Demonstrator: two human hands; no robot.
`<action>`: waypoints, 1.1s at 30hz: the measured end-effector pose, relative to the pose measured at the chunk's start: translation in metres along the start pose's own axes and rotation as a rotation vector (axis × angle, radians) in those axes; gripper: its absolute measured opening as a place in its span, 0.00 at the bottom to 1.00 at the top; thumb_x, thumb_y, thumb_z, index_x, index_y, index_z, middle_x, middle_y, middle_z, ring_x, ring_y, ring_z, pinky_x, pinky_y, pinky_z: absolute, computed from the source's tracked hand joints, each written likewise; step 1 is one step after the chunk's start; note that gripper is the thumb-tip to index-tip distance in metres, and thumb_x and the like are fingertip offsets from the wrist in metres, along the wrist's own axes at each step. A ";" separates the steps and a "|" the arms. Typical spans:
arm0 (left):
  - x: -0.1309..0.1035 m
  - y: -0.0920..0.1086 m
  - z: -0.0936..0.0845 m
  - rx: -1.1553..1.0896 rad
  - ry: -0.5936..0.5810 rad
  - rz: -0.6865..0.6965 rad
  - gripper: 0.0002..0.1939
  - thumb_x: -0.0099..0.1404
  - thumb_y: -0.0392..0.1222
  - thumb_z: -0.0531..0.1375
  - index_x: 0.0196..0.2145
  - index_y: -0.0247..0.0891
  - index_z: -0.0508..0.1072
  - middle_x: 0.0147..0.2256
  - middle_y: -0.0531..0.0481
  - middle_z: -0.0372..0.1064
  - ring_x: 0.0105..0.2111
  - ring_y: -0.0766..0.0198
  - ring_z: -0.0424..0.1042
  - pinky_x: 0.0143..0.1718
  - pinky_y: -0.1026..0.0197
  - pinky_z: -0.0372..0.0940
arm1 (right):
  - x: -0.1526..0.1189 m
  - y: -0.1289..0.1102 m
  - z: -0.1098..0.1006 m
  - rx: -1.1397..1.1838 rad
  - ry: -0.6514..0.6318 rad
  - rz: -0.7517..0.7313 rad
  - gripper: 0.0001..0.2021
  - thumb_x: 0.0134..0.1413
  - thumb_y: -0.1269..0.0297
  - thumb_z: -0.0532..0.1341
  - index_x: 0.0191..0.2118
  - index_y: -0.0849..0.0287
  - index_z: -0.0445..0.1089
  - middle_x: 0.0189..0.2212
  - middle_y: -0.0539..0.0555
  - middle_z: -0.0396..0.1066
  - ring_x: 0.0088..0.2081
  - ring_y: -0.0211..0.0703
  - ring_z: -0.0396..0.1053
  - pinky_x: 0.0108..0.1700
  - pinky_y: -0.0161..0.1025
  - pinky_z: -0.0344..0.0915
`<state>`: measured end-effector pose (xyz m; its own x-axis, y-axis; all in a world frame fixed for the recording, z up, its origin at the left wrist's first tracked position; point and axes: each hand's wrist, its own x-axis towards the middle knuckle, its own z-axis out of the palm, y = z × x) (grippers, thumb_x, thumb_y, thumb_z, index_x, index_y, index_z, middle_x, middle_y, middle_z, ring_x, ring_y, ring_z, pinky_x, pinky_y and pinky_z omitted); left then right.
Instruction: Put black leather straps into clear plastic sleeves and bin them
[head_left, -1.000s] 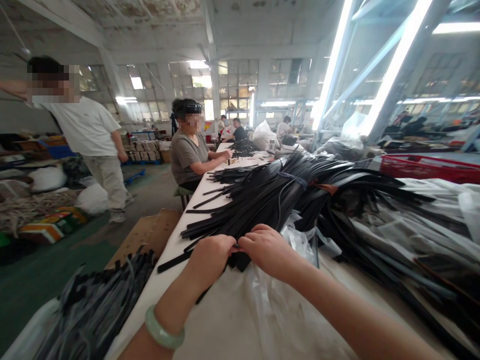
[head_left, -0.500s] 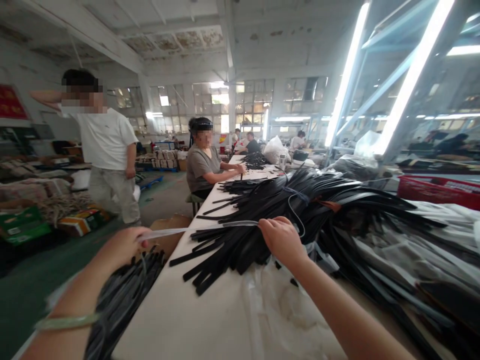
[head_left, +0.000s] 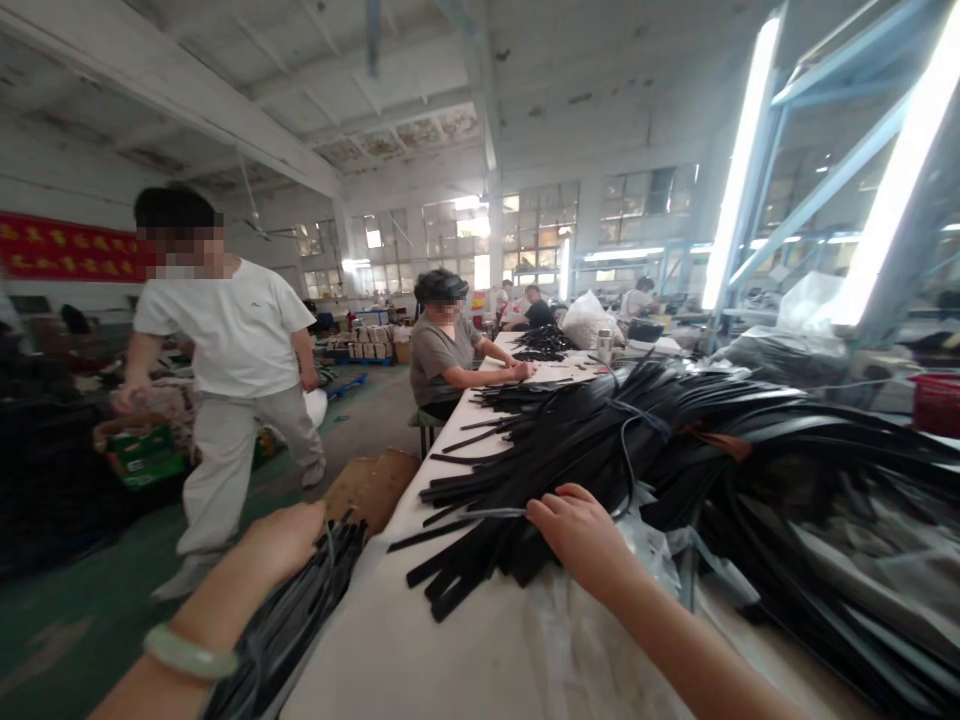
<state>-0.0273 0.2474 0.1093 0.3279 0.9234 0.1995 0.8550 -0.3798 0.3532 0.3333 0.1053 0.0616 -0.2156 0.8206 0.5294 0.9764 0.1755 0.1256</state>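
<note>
My right hand (head_left: 574,530) pinches one end of a thin pale strip (head_left: 491,513) above the black strips. A large bundle of black strips (head_left: 540,450) lies on the white table (head_left: 397,640), tied with a grey-blue cord (head_left: 637,414) and an orange-brown band (head_left: 720,441). To the left, my left hand (head_left: 285,535) is over a second bunch of black strips (head_left: 285,630) beside the table edge; its fingers are turned away and blurred, so what they hold is hidden. A pale green bangle (head_left: 187,652) circles my left wrist.
One person in a white shirt (head_left: 225,330) walks at the left. Another in a grey shirt (head_left: 442,355) sits at the table's far left side. Brown cardboard (head_left: 371,485) stands beside the table; clear plastic (head_left: 652,545) lies near my right hand.
The view has swung left and up. The pale strip stretched between my hands before; now only a short part shows at my right hand. The person in white has lowered an arm and stepped.
</note>
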 end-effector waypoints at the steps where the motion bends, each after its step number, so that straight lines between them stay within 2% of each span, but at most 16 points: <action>1: 0.003 0.029 0.007 0.056 -0.023 0.107 0.13 0.51 0.39 0.62 0.37 0.36 0.72 0.40 0.39 0.73 0.44 0.47 0.70 0.47 0.52 0.60 | 0.000 -0.002 0.002 0.000 0.007 -0.020 0.09 0.59 0.74 0.53 0.33 0.56 0.68 0.25 0.48 0.68 0.29 0.37 0.67 0.48 0.38 0.53; 3: 0.008 0.092 0.025 0.012 -0.027 0.357 0.18 0.59 0.44 0.57 0.47 0.38 0.69 0.48 0.38 0.69 0.50 0.52 0.67 0.52 0.54 0.57 | -0.001 -0.006 0.004 -0.009 0.031 -0.074 0.08 0.59 0.73 0.53 0.35 0.55 0.68 0.25 0.47 0.68 0.29 0.37 0.67 0.48 0.38 0.54; 4: 0.009 0.122 0.037 -0.039 -0.046 0.451 0.23 0.58 0.48 0.59 0.50 0.38 0.67 0.51 0.38 0.67 0.52 0.52 0.65 0.53 0.55 0.57 | -0.001 -0.008 0.005 -0.013 0.045 -0.107 0.08 0.59 0.72 0.54 0.36 0.55 0.68 0.26 0.48 0.68 0.29 0.37 0.67 0.48 0.38 0.55; 5: 0.011 0.148 0.049 -0.059 -0.140 0.532 0.29 0.53 0.52 0.62 0.51 0.38 0.67 0.51 0.38 0.67 0.51 0.50 0.66 0.51 0.55 0.59 | -0.001 -0.010 0.005 -0.015 0.060 -0.135 0.07 0.59 0.72 0.54 0.38 0.56 0.69 0.27 0.48 0.68 0.30 0.38 0.67 0.49 0.38 0.56; 7: 0.013 0.185 0.073 -0.067 -0.351 0.569 0.26 0.47 0.54 0.66 0.42 0.36 0.73 0.40 0.43 0.74 0.41 0.52 0.72 0.42 0.58 0.64 | -0.002 -0.012 0.004 -0.011 0.082 -0.168 0.08 0.59 0.71 0.55 0.41 0.57 0.69 0.28 0.49 0.69 0.31 0.38 0.67 0.50 0.38 0.56; 8: 0.014 0.195 0.084 -0.076 -0.424 0.572 0.22 0.47 0.54 0.66 0.37 0.36 0.74 0.35 0.46 0.75 0.36 0.54 0.73 0.37 0.60 0.65 | -0.002 -0.011 0.003 -0.003 0.076 -0.166 0.09 0.58 0.70 0.55 0.43 0.57 0.68 0.28 0.49 0.69 0.31 0.38 0.67 0.51 0.38 0.56; 10: 0.018 0.199 0.102 -0.093 -0.423 0.539 0.17 0.51 0.54 0.64 0.31 0.37 0.74 0.29 0.49 0.74 0.31 0.57 0.72 0.32 0.62 0.63 | -0.002 -0.003 0.001 0.005 0.045 -0.098 0.10 0.58 0.70 0.56 0.45 0.56 0.68 0.29 0.49 0.70 0.32 0.38 0.68 0.54 0.39 0.54; 12: 0.023 0.190 0.112 -0.054 -0.275 0.483 0.17 0.53 0.55 0.63 0.30 0.38 0.74 0.30 0.48 0.74 0.32 0.56 0.73 0.32 0.61 0.63 | -0.002 0.011 -0.001 -0.009 -0.004 0.011 0.07 0.58 0.69 0.56 0.42 0.56 0.68 0.29 0.49 0.70 0.34 0.39 0.69 0.56 0.42 0.52; 15: 0.030 0.173 0.112 0.102 -0.079 0.443 0.19 0.54 0.57 0.62 0.30 0.37 0.73 0.32 0.41 0.73 0.37 0.49 0.72 0.36 0.56 0.63 | -0.002 0.032 -0.003 -0.048 -0.049 0.096 0.07 0.60 0.70 0.55 0.36 0.55 0.70 0.30 0.49 0.71 0.37 0.40 0.70 0.58 0.46 0.49; 18: 0.032 0.172 0.108 0.185 0.009 0.470 0.16 0.60 0.53 0.57 0.31 0.35 0.73 0.34 0.37 0.72 0.39 0.48 0.71 0.39 0.53 0.63 | -0.001 0.032 -0.006 -0.059 -0.049 0.094 0.10 0.59 0.74 0.54 0.36 0.54 0.70 0.31 0.49 0.71 0.39 0.40 0.69 0.58 0.45 0.48; 22: 0.019 0.187 0.109 0.210 0.045 0.535 0.12 0.64 0.41 0.52 0.31 0.35 0.72 0.33 0.39 0.72 0.38 0.51 0.71 0.38 0.53 0.63 | 0.002 -0.003 -0.008 -0.055 -0.001 0.039 0.08 0.57 0.74 0.56 0.36 0.55 0.70 0.30 0.51 0.70 0.37 0.42 0.67 0.55 0.42 0.52; 25: 0.012 0.193 0.111 0.206 0.038 0.638 0.09 0.63 0.38 0.52 0.31 0.35 0.72 0.32 0.41 0.72 0.36 0.52 0.71 0.36 0.54 0.64 | 0.002 -0.020 -0.008 -0.040 0.016 -0.016 0.07 0.59 0.73 0.55 0.35 0.56 0.69 0.28 0.50 0.69 0.36 0.42 0.67 0.56 0.42 0.51; 27: 0.014 0.188 0.109 0.206 0.058 0.648 0.09 0.63 0.38 0.52 0.31 0.35 0.72 0.31 0.42 0.72 0.36 0.53 0.72 0.36 0.54 0.65 | -0.001 -0.012 -0.006 -0.045 0.022 -0.006 0.07 0.60 0.70 0.55 0.36 0.56 0.69 0.29 0.50 0.70 0.37 0.42 0.68 0.59 0.44 0.48; 29: 0.021 0.180 0.104 0.211 0.091 0.590 0.10 0.63 0.38 0.52 0.31 0.35 0.72 0.32 0.40 0.73 0.36 0.52 0.72 0.36 0.53 0.65 | -0.004 0.007 -0.001 -0.073 0.028 0.026 0.06 0.61 0.67 0.55 0.39 0.56 0.69 0.31 0.51 0.72 0.39 0.43 0.69 0.60 0.48 0.45; 31: 0.026 0.172 0.100 0.214 0.112 0.522 0.10 0.62 0.37 0.52 0.32 0.33 0.72 0.33 0.38 0.73 0.37 0.51 0.72 0.37 0.52 0.65 | -0.006 0.024 0.003 -0.107 0.025 0.044 0.06 0.61 0.67 0.55 0.39 0.55 0.69 0.32 0.50 0.72 0.39 0.44 0.70 0.61 0.51 0.44; 33: 0.024 0.170 0.100 0.210 0.110 0.493 0.09 0.62 0.37 0.53 0.33 0.34 0.73 0.34 0.38 0.73 0.38 0.51 0.72 0.37 0.52 0.66 | -0.007 0.028 0.005 -0.128 0.028 0.032 0.08 0.60 0.70 0.54 0.39 0.55 0.70 0.33 0.51 0.72 0.38 0.44 0.70 0.62 0.52 0.44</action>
<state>0.1662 0.2107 0.0831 0.6759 0.6230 0.3937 0.6759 -0.7369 0.0056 0.3625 0.1076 0.0573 -0.1864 0.8089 0.5577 0.9739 0.0771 0.2137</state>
